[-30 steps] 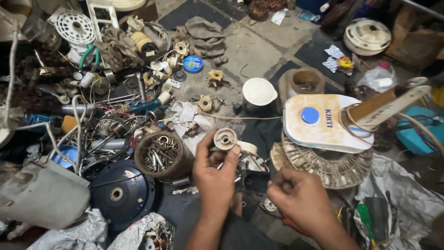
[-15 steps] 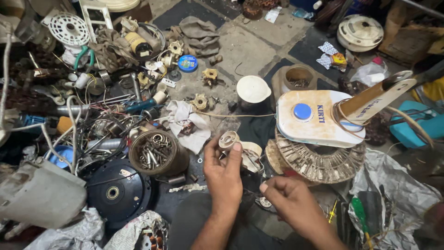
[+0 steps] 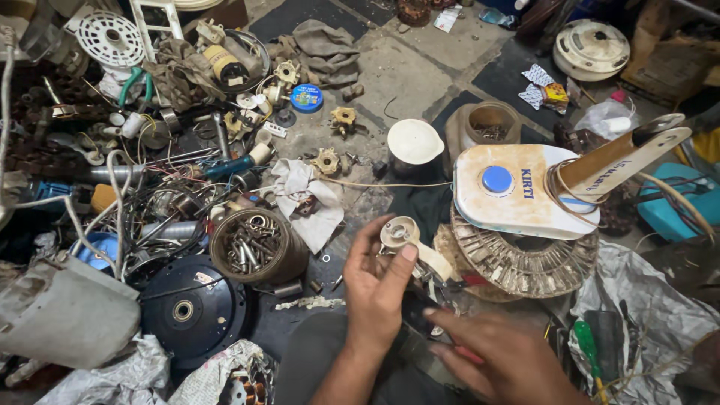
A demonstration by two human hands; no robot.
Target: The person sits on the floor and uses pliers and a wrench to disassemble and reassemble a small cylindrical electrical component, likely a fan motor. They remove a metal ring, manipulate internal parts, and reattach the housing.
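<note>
Evidently light and stiff, the tape roll (image 3: 399,232) is pinched by its rim between thumb and fingertips of the left hand (image 3: 377,289), above the floor's near edge beside the tin of bolts (image 3: 251,246), while the right hand (image 3: 499,356), fingers loosely spread, is kept lower.

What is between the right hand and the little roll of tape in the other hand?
Nothing visible. The left hand holds the cream tape roll up in its fingertips, its loose strip hanging down to the right. The right hand is lower right, apart from the roll, with open space between them.
</note>
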